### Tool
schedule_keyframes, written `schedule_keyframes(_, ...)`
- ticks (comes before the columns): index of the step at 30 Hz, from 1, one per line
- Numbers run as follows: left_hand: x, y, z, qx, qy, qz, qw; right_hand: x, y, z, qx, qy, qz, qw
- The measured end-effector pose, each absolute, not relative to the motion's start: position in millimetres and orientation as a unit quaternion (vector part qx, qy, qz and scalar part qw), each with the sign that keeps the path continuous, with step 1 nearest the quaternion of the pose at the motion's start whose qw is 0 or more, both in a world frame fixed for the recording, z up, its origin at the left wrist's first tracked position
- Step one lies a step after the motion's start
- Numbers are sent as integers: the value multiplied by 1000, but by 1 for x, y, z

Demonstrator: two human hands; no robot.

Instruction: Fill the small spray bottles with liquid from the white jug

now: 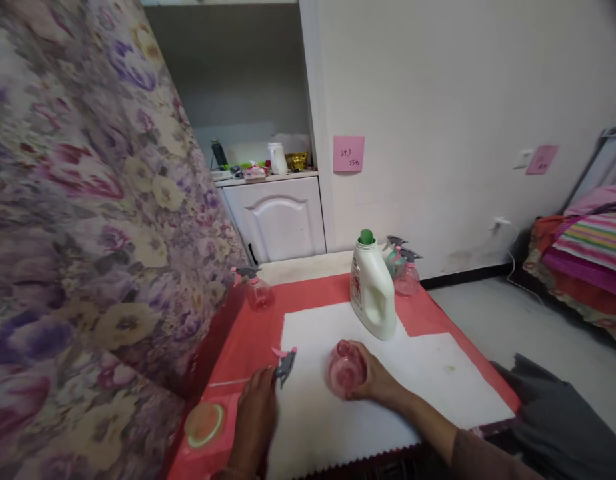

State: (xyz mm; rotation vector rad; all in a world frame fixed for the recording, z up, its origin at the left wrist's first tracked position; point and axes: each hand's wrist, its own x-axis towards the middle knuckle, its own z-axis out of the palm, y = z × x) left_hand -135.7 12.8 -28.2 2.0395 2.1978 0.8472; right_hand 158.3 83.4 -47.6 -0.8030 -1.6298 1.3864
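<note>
My right hand (372, 375) is wrapped round the right side of a clear pink spray bottle body (345, 375), whose open neck points up above the white cloth. In my left hand (258, 407) is a grey and pink spray trigger head (285, 365), its nozzle end standing out past my fingers. A thin pale tube (233, 383) reaches left from that hand over the red tabletop. Beyond the bottle body stands a big pale jug (373, 287) with a handle and a green cap.
A complete pink spray bottle (259, 293) stands at the back left, and more spray bottles (407, 277) at the back right. Near the left edge lies a round tape-like roll (205, 425). Floral curtain (113, 267) hangs along the left side.
</note>
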Motion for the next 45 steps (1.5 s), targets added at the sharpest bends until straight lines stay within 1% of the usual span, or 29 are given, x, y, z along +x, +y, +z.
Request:
schedule_keyframes(2,-133,16,-31,658,714,242,8,164,81,-42,-331,-646,545,421)
schedule_keyframes(8,-129,25,-21,659,722,209,22,201,56,-32,-356,-641,522,437)
schedule_keyframes(13,-128,33,-11,672,715,183,55,218,34,-39,-400,-633,489,448)
schedule_keyframes(18,-117,35,3,666,717,194,69,220,33,-47,-397,-638,485,448)
schedule_keyframes(24,-79,33,39,664,687,284,77,222,32,-43,-386,-640,479,461)
schedule_keyframes(29,-31,22,91,659,646,375,92,222,34,-47,-386,-650,457,469)
schedule_keyframes(30,-19,17,105,649,635,405,108,222,34,-48,-383,-652,453,473)
schedule_keyframes(32,5,3,131,564,596,530,216,221,36,-49,-377,-653,449,479)
schedule_keyframes(33,17,-4,143,522,579,575,247,221,36,-49,-376,-655,447,480)
schedule_keyframes(35,39,-18,162,466,529,651,281,220,36,-48,-378,-658,439,480)
schedule_keyframes(37,55,-29,174,433,488,697,297,220,37,-48,-383,-661,432,479)
schedule_keyframes(41,76,-37,177,413,448,733,303,220,37,-51,-384,-661,434,477)
schedule_keyframes(45,87,-34,167,437,449,711,318,221,39,-56,-370,-666,438,476)
